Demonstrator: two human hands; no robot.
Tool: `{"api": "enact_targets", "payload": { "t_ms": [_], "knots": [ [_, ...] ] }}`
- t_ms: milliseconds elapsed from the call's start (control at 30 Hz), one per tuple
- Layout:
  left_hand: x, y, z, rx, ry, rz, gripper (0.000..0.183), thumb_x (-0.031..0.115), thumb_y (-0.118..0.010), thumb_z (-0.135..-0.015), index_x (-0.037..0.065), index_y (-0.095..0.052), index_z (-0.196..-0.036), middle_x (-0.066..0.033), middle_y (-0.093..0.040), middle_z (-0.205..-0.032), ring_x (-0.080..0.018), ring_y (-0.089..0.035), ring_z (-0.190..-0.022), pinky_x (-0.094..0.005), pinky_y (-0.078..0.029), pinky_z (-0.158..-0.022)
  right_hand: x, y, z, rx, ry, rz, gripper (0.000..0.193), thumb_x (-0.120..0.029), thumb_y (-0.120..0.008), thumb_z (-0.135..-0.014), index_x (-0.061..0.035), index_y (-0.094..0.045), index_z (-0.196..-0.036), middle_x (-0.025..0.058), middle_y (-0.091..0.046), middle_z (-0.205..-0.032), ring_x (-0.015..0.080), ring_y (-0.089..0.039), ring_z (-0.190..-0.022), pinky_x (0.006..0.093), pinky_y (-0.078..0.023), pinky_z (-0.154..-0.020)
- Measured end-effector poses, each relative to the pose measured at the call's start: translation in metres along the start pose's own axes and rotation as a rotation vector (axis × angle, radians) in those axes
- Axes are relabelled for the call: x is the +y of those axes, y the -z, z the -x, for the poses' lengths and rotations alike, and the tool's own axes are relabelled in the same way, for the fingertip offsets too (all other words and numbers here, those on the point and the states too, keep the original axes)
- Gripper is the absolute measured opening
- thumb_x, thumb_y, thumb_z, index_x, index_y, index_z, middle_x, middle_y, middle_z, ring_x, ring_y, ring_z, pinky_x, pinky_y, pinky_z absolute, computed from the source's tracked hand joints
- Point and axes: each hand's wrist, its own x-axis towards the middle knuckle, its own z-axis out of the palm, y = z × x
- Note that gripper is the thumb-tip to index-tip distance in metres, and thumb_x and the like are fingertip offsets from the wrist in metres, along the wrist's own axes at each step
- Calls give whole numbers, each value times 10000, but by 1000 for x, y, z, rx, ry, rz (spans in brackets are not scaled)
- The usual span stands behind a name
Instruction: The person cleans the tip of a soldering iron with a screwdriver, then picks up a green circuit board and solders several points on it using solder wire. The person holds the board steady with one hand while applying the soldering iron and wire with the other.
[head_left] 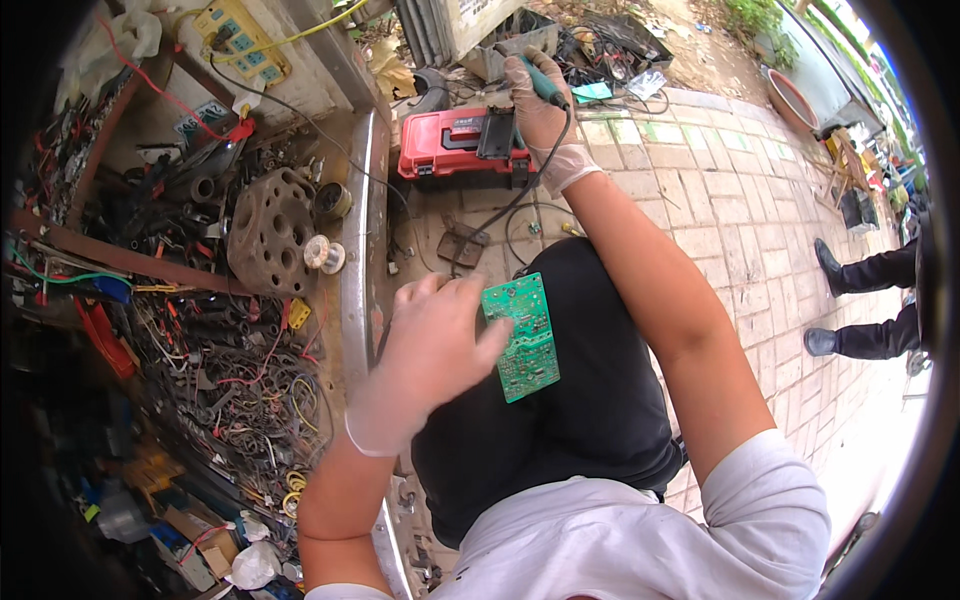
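Observation:
A green circuit board (528, 345) lies on my lap, its face with many small parts and solder points turned up. My left hand (430, 335), in a thin clear glove, is blurred by motion at the board's left edge. Its thumb overlaps the board, but whether the fingers grip anything cannot be made out. Reaching far forward, my gloved right hand (540, 115) is closed round a soldering iron (545, 84) with a teal handle. From the handle a black cable loops back toward my knees. The iron's tip end points away, toward a grey metal box (525, 42).
A red toolbox (440, 145) stands beneath and left of my right hand. Leftward, a metal-edged bench holds a rusty block with round holes (270, 232), a wire spool (323, 254) and tangled wires (250, 400). A power strip (240, 42) hangs above. Another person's legs (875, 275) stand right.

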Motion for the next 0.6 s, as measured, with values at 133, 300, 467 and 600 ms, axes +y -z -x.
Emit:
{"api": "enact_targets", "payload": {
  "t_ms": [133, 300, 467, 600],
  "knots": [
    [-24, 14, -35, -407, 117, 585, 465, 275, -678, -854, -21, -649, -1212, -198, -680, -1142, -289, -646, -1092, -350, -471, -991, -8, 10, 6, -7, -58, 43, 741, -525, -692, -889, 57, -530, -1318, 190, -649, -1193, 245, -631, -1069, 321, -479, -935],
    [-31, 16, -43, -508, 242, 899, 470, 141, -746, -852, -40, -609, -1264, -96, -667, -1189, -159, -613, -1099, -313, -455, -1012, -12, 7, 5, -14, -63, -58, 688, -455, -704, -908, 45, -520, -1341, 156, -657, -1175, 208, -626, -1050, 301, -479, -933],
    [-36, 30, -45, -467, 293, 1110, 485, 129, -757, -835, -44, -607, -1262, -88, -679, -1148, -147, -625, -1059, -299, -462, -988, -32, 7, -5, -150, -179, -290, 510, -362, -669, -956, -23, -548, -1317, 46, -678, -971, 93, -628, -832, 245, -481, -665],
    [-46, 33, -43, -441, 295, 1125, 472, 123, -749, -838, -45, -611, -1257, -89, -680, -1146, -147, -628, -1056, -293, -460, -985, -52, 16, -4, -440, -218, -379, 472, -399, -479, -1038, -39, -543, -1337, 74, -692, -985, 133, -667, -870, 261, -509, -772]
  ]
}}
